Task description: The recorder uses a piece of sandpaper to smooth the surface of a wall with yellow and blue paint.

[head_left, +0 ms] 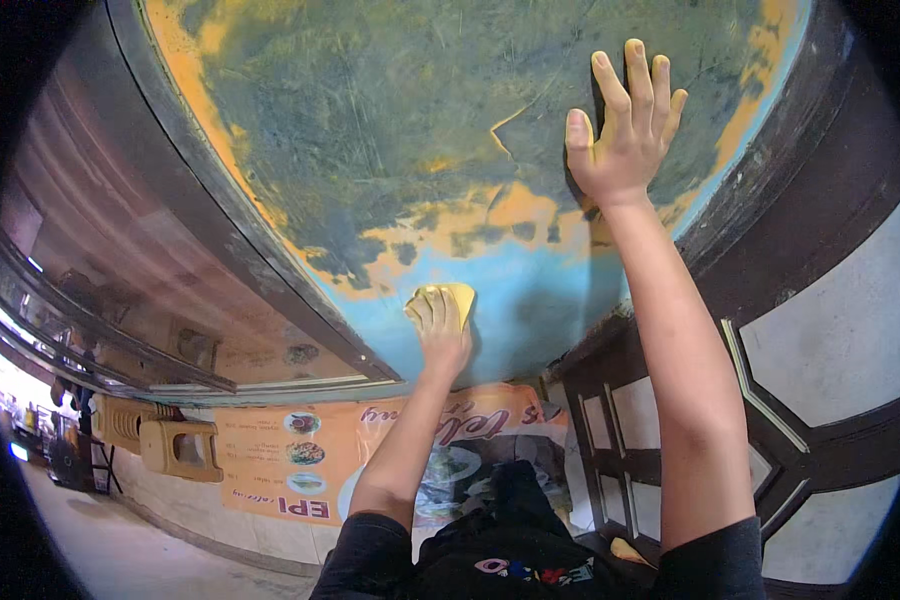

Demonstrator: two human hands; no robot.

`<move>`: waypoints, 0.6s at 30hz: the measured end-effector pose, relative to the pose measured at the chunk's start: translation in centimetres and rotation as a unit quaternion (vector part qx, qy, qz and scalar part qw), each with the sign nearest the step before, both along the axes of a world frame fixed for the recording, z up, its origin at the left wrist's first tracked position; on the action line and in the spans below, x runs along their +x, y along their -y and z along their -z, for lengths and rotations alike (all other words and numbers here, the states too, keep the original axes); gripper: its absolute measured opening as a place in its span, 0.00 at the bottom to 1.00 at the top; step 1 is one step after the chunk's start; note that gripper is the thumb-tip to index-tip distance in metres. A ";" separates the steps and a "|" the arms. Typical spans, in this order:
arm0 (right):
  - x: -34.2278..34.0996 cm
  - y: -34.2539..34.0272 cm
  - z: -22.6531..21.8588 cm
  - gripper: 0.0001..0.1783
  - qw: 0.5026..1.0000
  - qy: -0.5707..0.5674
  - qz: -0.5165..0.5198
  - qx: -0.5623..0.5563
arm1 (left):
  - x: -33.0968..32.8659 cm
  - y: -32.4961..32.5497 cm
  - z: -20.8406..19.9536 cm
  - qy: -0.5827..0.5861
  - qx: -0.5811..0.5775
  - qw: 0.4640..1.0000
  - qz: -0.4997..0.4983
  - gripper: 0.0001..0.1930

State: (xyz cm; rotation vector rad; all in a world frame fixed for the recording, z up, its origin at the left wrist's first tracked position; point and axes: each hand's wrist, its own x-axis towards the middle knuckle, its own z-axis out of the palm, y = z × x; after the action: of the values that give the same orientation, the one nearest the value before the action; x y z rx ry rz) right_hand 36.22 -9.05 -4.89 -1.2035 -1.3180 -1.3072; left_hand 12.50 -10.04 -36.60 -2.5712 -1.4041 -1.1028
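Left hand [440, 330] presses a yellow cloth [452, 298] flat vs the blue lower part of the painted panel [390, 120], fingers together on it. Right hand [625, 125] higher up, palm flat on panel, 5 fingers spread, holding nothing. Orange banner [300, 460] sits below.

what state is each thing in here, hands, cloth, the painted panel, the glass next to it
left hand: pressed on the yellow cloth, fingers curled over it
yellow cloth: folded, held flat against the panel
right hand: open, fingers spread, palm flat on the panel, holding nothing
painted panel: worn, orange and dark patches above, light blue below
glass pane: shut, reflective
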 end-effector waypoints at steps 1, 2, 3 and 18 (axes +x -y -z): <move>-0.4 0.0 -0.1 0.31 1.000 -0.005 -0.003 -0.003 | 0.1 -0.3 -0.7 -0.001 -0.003 1.000 -0.003 0.38; -0.5 0.2 -0.2 0.31 1.000 -0.006 -0.004 -0.011 | 0.7 -0.9 -2.4 0.022 0.036 0.999 -0.014 0.38; -0.5 0.1 -0.5 0.31 1.000 0.001 -0.006 0.004 | 1.2 -1.5 -4.4 0.045 0.075 0.996 -0.026 0.38; -0.3 -0.3 -0.5 0.30 0.999 0.015 -0.014 0.025 | 2.6 0.2 -3.6 0.052 0.051 0.996 -0.053 0.35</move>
State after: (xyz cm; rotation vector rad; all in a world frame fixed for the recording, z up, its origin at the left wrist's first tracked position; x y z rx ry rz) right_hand 35.94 -8.75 -4.38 -1.1315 -1.3120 -1.3354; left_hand 15.14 -10.28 -33.05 -2.3735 -1.4456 -1.2719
